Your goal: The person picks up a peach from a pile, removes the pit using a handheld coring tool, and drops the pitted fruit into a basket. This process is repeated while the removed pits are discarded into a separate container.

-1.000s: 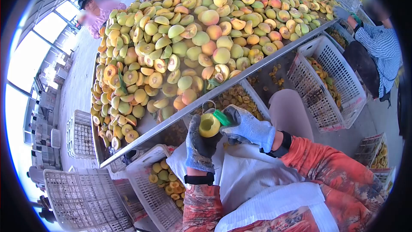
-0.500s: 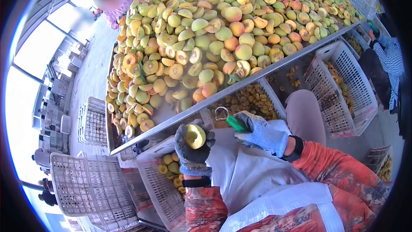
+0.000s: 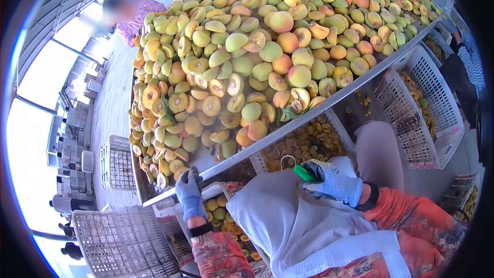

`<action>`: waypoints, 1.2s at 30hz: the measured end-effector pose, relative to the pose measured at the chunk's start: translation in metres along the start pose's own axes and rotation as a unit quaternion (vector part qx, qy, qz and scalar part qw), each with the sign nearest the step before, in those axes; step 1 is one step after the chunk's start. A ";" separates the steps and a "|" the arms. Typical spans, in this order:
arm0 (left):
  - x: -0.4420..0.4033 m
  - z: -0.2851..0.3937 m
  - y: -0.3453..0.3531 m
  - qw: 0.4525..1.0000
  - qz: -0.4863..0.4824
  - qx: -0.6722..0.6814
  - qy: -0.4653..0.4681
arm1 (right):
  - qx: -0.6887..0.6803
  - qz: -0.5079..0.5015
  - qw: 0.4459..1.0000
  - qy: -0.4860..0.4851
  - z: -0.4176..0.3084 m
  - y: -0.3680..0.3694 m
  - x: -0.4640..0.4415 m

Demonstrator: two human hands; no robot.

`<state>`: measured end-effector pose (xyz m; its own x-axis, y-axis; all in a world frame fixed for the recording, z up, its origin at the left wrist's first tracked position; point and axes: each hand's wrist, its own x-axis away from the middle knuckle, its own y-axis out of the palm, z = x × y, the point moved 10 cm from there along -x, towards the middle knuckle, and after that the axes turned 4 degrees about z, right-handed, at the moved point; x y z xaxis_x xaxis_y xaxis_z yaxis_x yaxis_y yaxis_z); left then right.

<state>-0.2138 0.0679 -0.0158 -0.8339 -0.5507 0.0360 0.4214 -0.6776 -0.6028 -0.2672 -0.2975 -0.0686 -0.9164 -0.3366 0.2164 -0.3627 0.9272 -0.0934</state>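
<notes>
My left hand (image 3: 189,189), in a grey-blue work glove with dark fingers, reaches over the metal rim (image 3: 242,155) of the sorting table. Its fingers look apart, beside a peach half (image 3: 180,173) at the pile's near edge; no fruit shows in the palm. My right hand (image 3: 333,181), gloved alike, is closed around the green handle of a loop-bladed pitting tool (image 3: 304,173). The thin metal ring points up and left, above my apron (image 3: 278,201). A large heap of halved peaches (image 3: 247,67), some with pits showing, covers the table.
Below the rim, one crate (image 3: 257,164) holds pits and scraps; another holds pitted peach halves (image 3: 221,215). White plastic crates stand at left (image 3: 121,234) and right (image 3: 437,103). A person in pink (image 3: 139,20) is at the far left; a striped sleeve (image 3: 469,54) shows at right.
My left hand has moved left and forward to the table rim, and the peach half it held is gone from it. My right hand, still with the tool, has shifted slightly right and down.
</notes>
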 end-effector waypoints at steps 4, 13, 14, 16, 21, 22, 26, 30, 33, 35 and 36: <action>-0.068 0.040 0.090 0.921 -0.059 -0.381 0.052 | -0.075 0.053 0.995 0.038 -0.001 -0.031 0.006; -0.020 0.074 0.161 0.915 -0.031 -0.285 0.285 | -0.130 0.043 0.979 0.152 0.039 -0.048 0.008; -0.022 0.074 0.152 0.943 -0.044 -0.172 0.282 | -0.128 0.040 0.980 0.150 0.040 -0.046 0.008; -0.026 0.064 0.126 0.971 -0.034 0.132 0.194 | 0.057 0.066 0.996 0.018 0.017 -0.052 0.004; -0.008 0.017 0.084 0.714 -0.078 0.682 -0.136 | 0.236 0.127 0.957 -0.108 -0.026 -0.043 0.027; 0.005 0.013 0.081 0.687 -0.087 0.711 -0.124 | 0.221 0.098 0.965 -0.103 -0.027 -0.036 0.030; 0.090 0.044 0.118 0.697 -0.193 0.668 -0.172 | 0.372 0.065 0.917 -0.128 -0.073 -0.011 0.040; 0.147 0.094 0.097 0.945 -0.134 0.196 0.226 | 0.309 0.130 0.910 -0.243 -0.120 0.002 0.058; 0.167 0.096 0.096 0.917 -0.187 0.320 0.146 | 0.339 0.026 0.925 -0.167 -0.119 0.022 0.061; 0.178 0.091 0.108 0.799 -0.268 0.536 -0.044 | 0.342 0.016 0.926 -0.158 -0.115 0.028 0.064; 0.183 0.093 0.107 0.784 -0.279 0.551 -0.065 | 0.342 0.014 0.926 -0.161 -0.116 0.030 0.067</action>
<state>-0.2880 -0.1506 0.0009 -0.9849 -0.0150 0.1726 0.1153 -0.8004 0.5883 -0.3198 -0.2728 0.0560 -0.8897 -0.4483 -0.0867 -0.2592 0.6522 -0.7123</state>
